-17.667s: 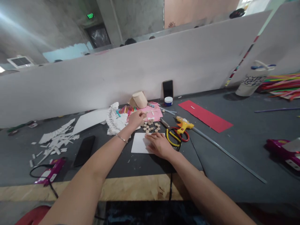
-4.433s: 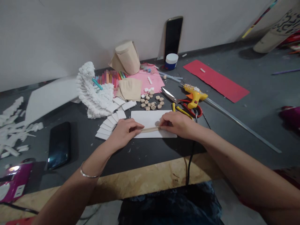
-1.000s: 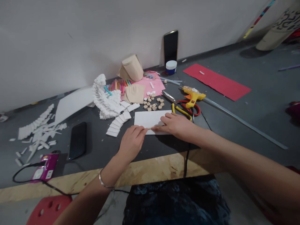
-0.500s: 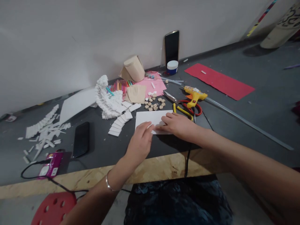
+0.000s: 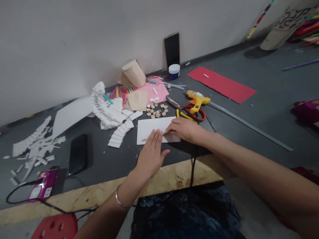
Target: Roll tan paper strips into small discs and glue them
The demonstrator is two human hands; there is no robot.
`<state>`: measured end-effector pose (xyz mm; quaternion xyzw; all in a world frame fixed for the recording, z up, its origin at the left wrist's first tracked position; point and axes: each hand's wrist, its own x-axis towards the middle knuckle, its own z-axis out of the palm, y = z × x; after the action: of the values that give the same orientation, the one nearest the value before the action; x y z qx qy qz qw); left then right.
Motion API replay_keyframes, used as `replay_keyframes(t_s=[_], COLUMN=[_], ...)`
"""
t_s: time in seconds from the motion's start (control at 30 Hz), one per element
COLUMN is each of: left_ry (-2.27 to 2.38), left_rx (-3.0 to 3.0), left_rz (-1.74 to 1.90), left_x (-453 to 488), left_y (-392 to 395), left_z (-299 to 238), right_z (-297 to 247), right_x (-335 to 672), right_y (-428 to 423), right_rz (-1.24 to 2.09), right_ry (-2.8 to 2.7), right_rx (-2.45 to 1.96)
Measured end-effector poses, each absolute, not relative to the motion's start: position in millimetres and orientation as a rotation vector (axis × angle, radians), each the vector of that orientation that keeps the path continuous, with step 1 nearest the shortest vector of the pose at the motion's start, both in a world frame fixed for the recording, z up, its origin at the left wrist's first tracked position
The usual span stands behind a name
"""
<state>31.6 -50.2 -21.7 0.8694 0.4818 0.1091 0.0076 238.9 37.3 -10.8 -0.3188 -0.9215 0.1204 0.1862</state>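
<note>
A white board (image 5: 147, 127) lies flat near the front of the dark table. On it is a thin beige strip (image 5: 144, 139), mostly hidden under my fingers. My left hand (image 5: 152, 154) lies over the strip with its fingers stretched out flat and the thumb apart. My right hand (image 5: 183, 130) rests on the board's right part, its fingers bent together at the strip's other end. Behind the board sit several small beige discs (image 5: 158, 112) and a few white ones.
A yellow glue gun (image 5: 198, 100) lies beside red-handled scissors (image 5: 196, 114) at right. White fan-laid tiles (image 5: 119, 134), a white textured piece (image 5: 107, 111) and a phone (image 5: 78, 154) are at left. Behind stand a beige roll (image 5: 134, 73), a blue jar (image 5: 174, 72) and another phone (image 5: 172, 49). Red paper (image 5: 221, 84) lies far right.
My left hand has gone from bent fingers to lying flat with fingers stretched over the strip, whose left end now shows. My right hand stays at the board. The view has shifted slightly right.
</note>
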Motion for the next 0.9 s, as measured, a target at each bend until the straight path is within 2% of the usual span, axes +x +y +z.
replay_keyframes(t_s=[0.63,0.8,0.9], left_ry=[1.595,1.603,1.602], left_rx=[2.773,2.76,2.759], left_rz=[0.132,0.134,0.123], left_x=[41.0,41.8,42.1], left_y=[-49.9,-49.8,-49.5], left_z=[-9.3,-7.8,-7.2], right_z=[-1.3,0.1,-0.7], right_x=[254.4,259.6,252.4], right_y=[39.1,40.4,38.2], right_rz=[0.361,0.505,0.457], right_ry=[-2.645,-2.478,-2.413], right_rx=[-0.866,-0.908,-0.997])
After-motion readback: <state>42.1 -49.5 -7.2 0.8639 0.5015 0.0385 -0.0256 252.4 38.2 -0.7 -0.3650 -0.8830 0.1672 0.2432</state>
